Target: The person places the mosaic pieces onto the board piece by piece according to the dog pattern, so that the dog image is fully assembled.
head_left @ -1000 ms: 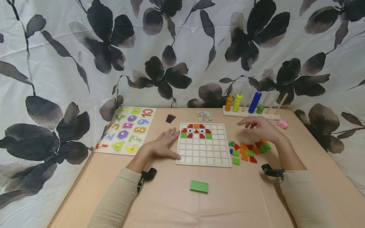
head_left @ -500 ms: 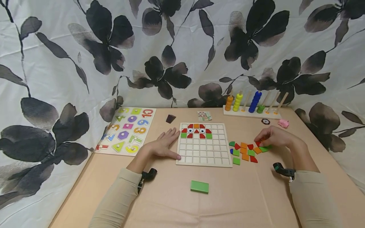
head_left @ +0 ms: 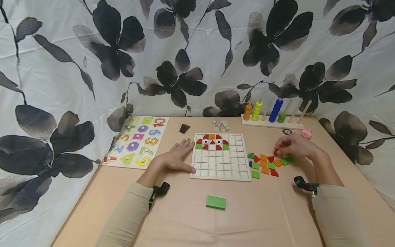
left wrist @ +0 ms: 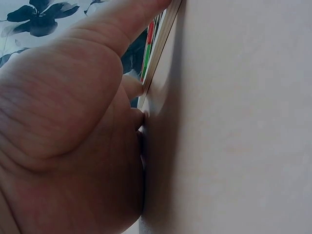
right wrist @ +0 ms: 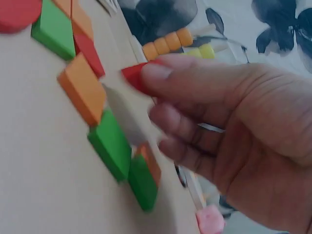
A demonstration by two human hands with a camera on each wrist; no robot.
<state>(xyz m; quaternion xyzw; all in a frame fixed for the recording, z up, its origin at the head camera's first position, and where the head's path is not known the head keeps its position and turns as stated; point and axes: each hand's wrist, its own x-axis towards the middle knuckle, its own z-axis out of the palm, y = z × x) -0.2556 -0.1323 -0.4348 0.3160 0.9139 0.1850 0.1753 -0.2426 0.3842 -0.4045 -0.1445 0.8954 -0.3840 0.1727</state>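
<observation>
A white grid board lies mid-table, with red, green, orange and eye-patterned pieces set in its upper rows. My left hand rests at the board's left side, fingers spread, thumb on its lower left corner. In the left wrist view, the left thumb lies along the board's edge. My right hand pinches a red piece between thumb and fingers, raised over the loose pieces. Below it on the table are green and orange pieces. The red piece's far part is hidden by the thumb.
Several loose coloured pieces lie right of the board. An abacus, a black round disc and a pink object are behind the right hand. A number sheet lies left; a green block sits in front.
My right hand moved right and down to the loose pieces, took hold of a red piece and raised it slightly. The black disc came into view behind it. The left hand stayed put.
</observation>
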